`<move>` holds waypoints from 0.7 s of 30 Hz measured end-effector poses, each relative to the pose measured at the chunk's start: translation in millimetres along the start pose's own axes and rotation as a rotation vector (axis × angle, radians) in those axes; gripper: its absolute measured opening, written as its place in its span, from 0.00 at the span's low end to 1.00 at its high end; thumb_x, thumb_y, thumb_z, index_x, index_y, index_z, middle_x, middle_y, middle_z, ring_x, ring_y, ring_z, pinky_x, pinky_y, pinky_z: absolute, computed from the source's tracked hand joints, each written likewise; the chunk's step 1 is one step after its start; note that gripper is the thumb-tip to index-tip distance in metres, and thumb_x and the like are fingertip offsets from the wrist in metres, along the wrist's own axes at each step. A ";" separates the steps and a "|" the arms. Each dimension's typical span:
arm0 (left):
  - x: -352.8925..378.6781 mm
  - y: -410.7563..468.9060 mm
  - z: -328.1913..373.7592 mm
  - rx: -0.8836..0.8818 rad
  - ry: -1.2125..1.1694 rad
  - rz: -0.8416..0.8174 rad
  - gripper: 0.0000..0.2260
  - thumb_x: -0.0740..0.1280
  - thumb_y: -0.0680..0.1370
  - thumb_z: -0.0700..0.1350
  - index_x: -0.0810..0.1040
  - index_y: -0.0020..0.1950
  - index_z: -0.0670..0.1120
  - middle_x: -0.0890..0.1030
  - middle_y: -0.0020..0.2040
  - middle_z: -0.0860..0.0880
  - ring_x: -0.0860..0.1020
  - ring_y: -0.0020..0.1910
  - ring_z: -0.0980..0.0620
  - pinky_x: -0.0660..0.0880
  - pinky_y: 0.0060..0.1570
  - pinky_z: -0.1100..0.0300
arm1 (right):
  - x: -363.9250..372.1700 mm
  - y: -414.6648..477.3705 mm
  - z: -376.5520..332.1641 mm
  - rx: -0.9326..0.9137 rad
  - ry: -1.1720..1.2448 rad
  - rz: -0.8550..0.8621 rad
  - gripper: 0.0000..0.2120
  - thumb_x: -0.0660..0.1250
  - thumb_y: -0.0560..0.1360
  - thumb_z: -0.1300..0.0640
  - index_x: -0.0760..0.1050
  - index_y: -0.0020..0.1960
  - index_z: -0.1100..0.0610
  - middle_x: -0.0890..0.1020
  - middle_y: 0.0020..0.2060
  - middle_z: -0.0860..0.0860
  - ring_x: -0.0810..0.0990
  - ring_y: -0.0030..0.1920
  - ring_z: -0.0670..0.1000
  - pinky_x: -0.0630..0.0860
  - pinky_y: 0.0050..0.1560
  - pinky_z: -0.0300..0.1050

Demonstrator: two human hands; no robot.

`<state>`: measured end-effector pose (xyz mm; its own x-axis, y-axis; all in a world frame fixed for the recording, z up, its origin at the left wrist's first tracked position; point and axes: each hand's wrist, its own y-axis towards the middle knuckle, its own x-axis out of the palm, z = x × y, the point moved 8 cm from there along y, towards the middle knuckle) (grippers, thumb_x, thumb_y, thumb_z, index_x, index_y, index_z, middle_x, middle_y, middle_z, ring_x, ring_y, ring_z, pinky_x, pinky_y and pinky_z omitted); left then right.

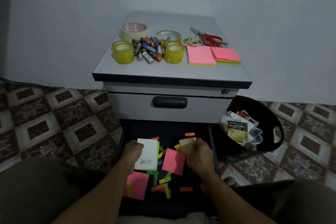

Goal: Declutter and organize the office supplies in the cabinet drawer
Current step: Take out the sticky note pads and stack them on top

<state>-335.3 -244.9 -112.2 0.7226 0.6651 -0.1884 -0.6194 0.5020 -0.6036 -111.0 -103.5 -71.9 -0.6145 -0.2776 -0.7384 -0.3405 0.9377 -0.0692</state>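
Note:
The lower cabinet drawer (211, 142) is pulled out, its dark floor strewn with sticky notes and thin coloured strips (165, 180). My left hand (131, 154) grips a white-backed sticky note pad (147, 153) over the drawer's left side. My right hand (199, 154) holds a yellowish-tan note pad (187, 142) and a pink sticky note (173, 161) over the middle. Another pink note (137, 184) lies at the drawer's front left.
On the cabinet top (171, 71) sit tape rolls (123, 53), a heap of batteries (149, 48), red-handled scissors (209, 39) and two pink note pads (201, 55). A black bin (272, 127) with discarded packaging stands on the tiled floor at the right. The upper drawer (170, 102) is closed.

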 end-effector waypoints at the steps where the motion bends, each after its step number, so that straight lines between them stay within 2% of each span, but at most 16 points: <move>1: 0.1 -0.4 1.0 0.001 -0.005 0.003 0.08 0.60 0.82 0.36 0.75 0.45 0.43 0.78 0.43 0.41 0.77 0.40 0.44 0.76 0.40 0.53 | -1.6 0.8 -4.9 -0.055 -0.028 0.002 0.04 0.67 0.75 0.61 0.76 0.48 0.53 0.81 0.50 0.51 0.80 0.53 0.54 0.77 0.47 0.45; 3: 0.9 0.2 1.3 0.004 -0.023 0.000 0.05 0.60 0.82 0.37 0.75 0.49 0.42 0.79 0.44 0.42 0.77 0.40 0.44 0.76 0.37 0.55 | -0.5 0.8 -10.6 -0.121 -0.091 -0.023 0.12 0.71 0.73 0.59 0.79 0.57 0.54 0.78 0.59 0.53 0.75 0.61 0.55 0.77 0.57 0.49; 5: 2.6 -0.3 0.7 0.006 -0.056 -0.021 0.05 0.60 0.82 0.38 0.74 0.56 0.42 0.79 0.48 0.41 0.78 0.43 0.44 0.78 0.41 0.50 | -3.8 0.5 -14.9 -0.161 -0.133 0.038 0.14 0.71 0.74 0.58 0.77 0.58 0.53 0.77 0.55 0.52 0.75 0.56 0.54 0.77 0.53 0.50; 7: 5.2 -2.2 -0.4 0.002 -0.063 -0.064 0.06 0.60 0.83 0.39 0.73 0.59 0.44 0.80 0.52 0.42 0.80 0.48 0.43 0.80 0.46 0.46 | -11.1 -0.9 -17.8 -0.161 -0.036 0.109 0.07 0.66 0.77 0.59 0.75 0.55 0.53 0.77 0.47 0.50 0.77 0.48 0.52 0.77 0.45 0.50; 9: 10.2 -5.9 -1.5 0.002 -0.053 -0.119 0.07 0.60 0.83 0.40 0.73 0.61 0.46 0.80 0.55 0.42 0.80 0.51 0.43 0.81 0.47 0.45 | -15.5 -2.5 -18.6 -0.048 0.210 0.110 0.04 0.59 0.82 0.60 0.73 0.52 0.55 0.78 0.42 0.48 0.78 0.44 0.49 0.75 0.40 0.45; 11: 16.0 -8.7 -0.5 0.015 -0.060 -0.159 0.08 0.60 0.84 0.41 0.73 0.62 0.48 0.80 0.55 0.42 0.80 0.50 0.43 0.80 0.41 0.50 | -12.8 -2.6 -12.1 0.108 0.399 0.074 0.06 0.58 0.83 0.59 0.73 0.55 0.56 0.78 0.44 0.48 0.79 0.46 0.49 0.75 0.43 0.44; 14: 27.6 -13.2 3.3 0.021 -0.099 -0.228 0.12 0.60 0.84 0.40 0.72 0.65 0.52 0.80 0.56 0.41 0.80 0.49 0.43 0.78 0.38 0.52 | 12.7 -4.0 -0.9 0.317 0.637 -0.115 0.08 0.61 0.80 0.63 0.75 0.55 0.56 0.82 0.50 0.55 0.81 0.51 0.57 0.80 0.53 0.59; 17: 38.5 -15.0 3.9 0.005 -0.127 -0.288 0.14 0.59 0.84 0.39 0.71 0.67 0.53 0.80 0.57 0.39 0.80 0.50 0.41 0.79 0.46 0.46 | 32.2 -13.8 0.9 0.436 0.714 -0.233 0.10 0.60 0.78 0.67 0.77 0.52 0.57 0.83 0.50 0.59 0.83 0.50 0.60 0.81 0.52 0.62; 21: 48.0 -16.0 0.5 -0.027 -0.161 -0.380 0.14 0.59 0.85 0.39 0.72 0.70 0.48 0.78 0.61 0.39 0.78 0.57 0.40 0.75 0.59 0.43 | 41.5 -22.6 0.9 0.442 0.630 -0.208 0.06 0.65 0.77 0.66 0.78 0.47 0.57 0.83 0.45 0.56 0.82 0.49 0.58 0.82 0.50 0.61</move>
<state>-290.9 -220.8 -111.2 0.8398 0.5142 0.1741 -0.3079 0.7152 -0.6274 -128.2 -136.0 -101.5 -0.9011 -0.3981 -0.1719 -0.2599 0.8131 -0.5208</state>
